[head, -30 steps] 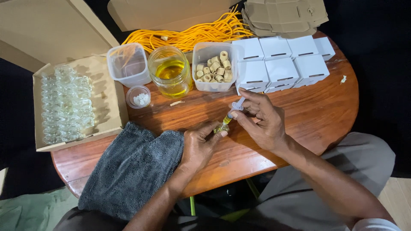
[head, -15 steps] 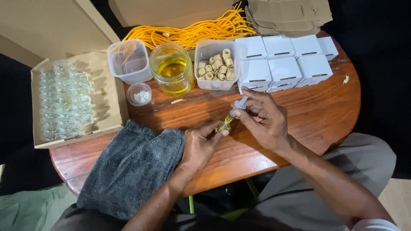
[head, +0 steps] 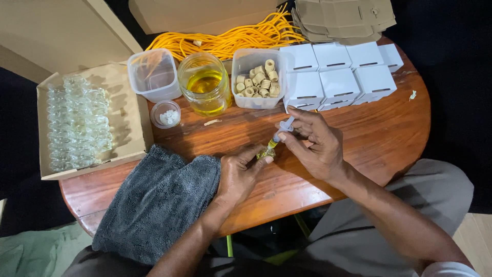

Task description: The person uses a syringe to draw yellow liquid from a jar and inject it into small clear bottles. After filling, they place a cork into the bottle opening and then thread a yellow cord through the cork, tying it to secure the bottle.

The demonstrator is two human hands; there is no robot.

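Observation:
My left hand (head: 240, 174) pinches a tiny glass bottle (head: 265, 153) upright on the round wooden table (head: 379, 133). My right hand (head: 315, 143) holds a small syringe (head: 281, 132) slanted down, its yellow-filled tip at the bottle's mouth. A glass jar of yellow oil (head: 205, 84) stands just behind, with a clear tub of small cork stoppers (head: 256, 79) to its right.
A cardboard box of empty small glass bottles (head: 77, 123) lies at the left, a grey towel (head: 154, 200) at the front left. An empty clear tub (head: 154, 74), a small round cup (head: 165, 114), white boxes (head: 341, 72), orange cords (head: 230, 38) and flat cardboard (head: 343, 18) fill the back.
Nothing has visibly moved apart from a slight shift of the camera; both hands stay on the bottle and the syringe.

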